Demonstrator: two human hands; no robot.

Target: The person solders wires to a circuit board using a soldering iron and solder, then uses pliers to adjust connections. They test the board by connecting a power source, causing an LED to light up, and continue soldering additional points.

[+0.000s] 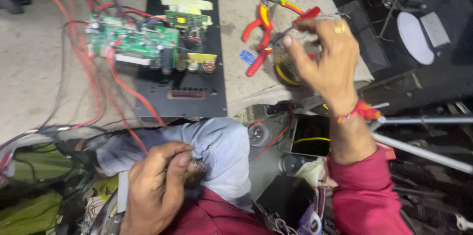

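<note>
My right hand [329, 62] is raised over the workbench and pinches a thin tool with a red handle [306, 15], its metal tip pointing left and down. Just below that hand sits a small round tin with a yellow rim [285, 71]. My left hand [156, 185] rests low by my knee, fingers curled around a small dark meshed part [199, 167]. A green circuit board [133, 40] with red wires lies on a black panel [197, 92] at the upper left.
Red-handled pliers [260, 30] and cutters [281, 0] lie on the bench between the board and my right hand. Red and black wires [93, 82] trail across the left. Metal rods [423, 136] jut out at right. Dark clutter fills the floor below.
</note>
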